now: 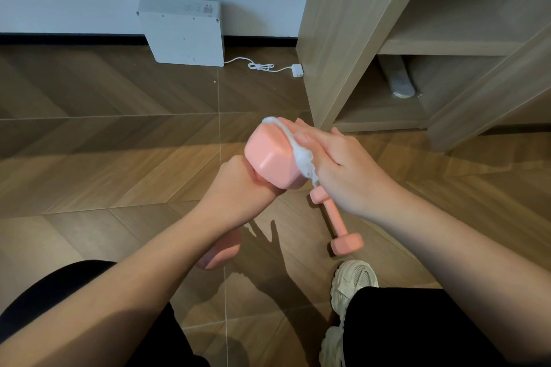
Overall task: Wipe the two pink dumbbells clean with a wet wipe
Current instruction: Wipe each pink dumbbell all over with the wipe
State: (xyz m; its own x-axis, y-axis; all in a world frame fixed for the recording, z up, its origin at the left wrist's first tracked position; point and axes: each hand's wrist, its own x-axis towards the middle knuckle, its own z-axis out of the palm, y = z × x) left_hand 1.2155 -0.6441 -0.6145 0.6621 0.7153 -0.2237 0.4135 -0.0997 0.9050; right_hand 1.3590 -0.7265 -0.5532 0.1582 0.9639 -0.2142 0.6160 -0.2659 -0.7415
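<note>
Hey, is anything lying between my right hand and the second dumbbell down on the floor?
Nothing visible does. The floor dumbbell lies just below the right hand, on bare floor, with the shoe nearer you and apart from it. That hand is busy, though: it presses the wipe against the held dumbbell.

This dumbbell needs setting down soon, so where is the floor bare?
Widest bare floor lies left, between the white box at the wall and the left hand. A smaller strip runs between its cable and the held dumbbell. Crowded on the right: the second dumbbell lies just ahead of the shoe, near the shelf unit.
</note>
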